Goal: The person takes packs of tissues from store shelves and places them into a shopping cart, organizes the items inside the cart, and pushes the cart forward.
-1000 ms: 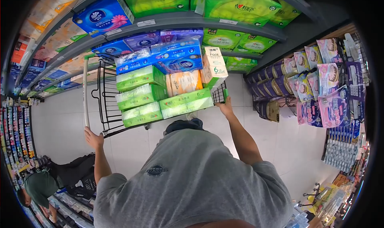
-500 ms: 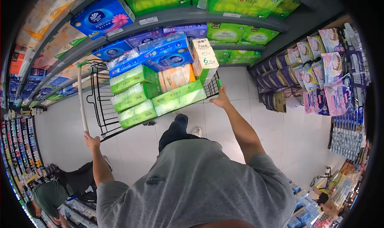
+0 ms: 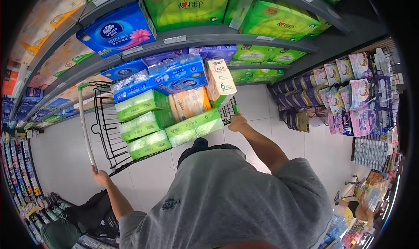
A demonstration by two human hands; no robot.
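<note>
A black wire shopping cart [image 3: 107,133] stands crosswise ahead of me, loaded with tissue packs. My left hand [image 3: 101,176] is closed round the near end of its pale handle bar [image 3: 86,131]. At the cart's right corner, my right hand [image 3: 237,122] is closed on the rim by a green corner piece [image 3: 236,109]. Several green packs [image 3: 194,127] lie along the near side, blue packs [image 3: 178,74] along the far side. Between them is an orange-and-white pack [image 3: 190,104]. A tall white-and-green Face pack [image 3: 219,81] stands at the right end.
Shelves [image 3: 192,41] of tissue packs curve along the far side and left. Hanging pouches [image 3: 360,96] fill a rack at right. A person in dark clothes [image 3: 65,231] is at lower left, another person [image 3: 362,209] at lower right. Tiled floor [image 3: 288,151] lies between.
The cart has shifted left and turned slightly, its handle end coming nearer me. My left hand moved down with the handle. My right hand, looser on the rim half a second ago, is now closed there.
</note>
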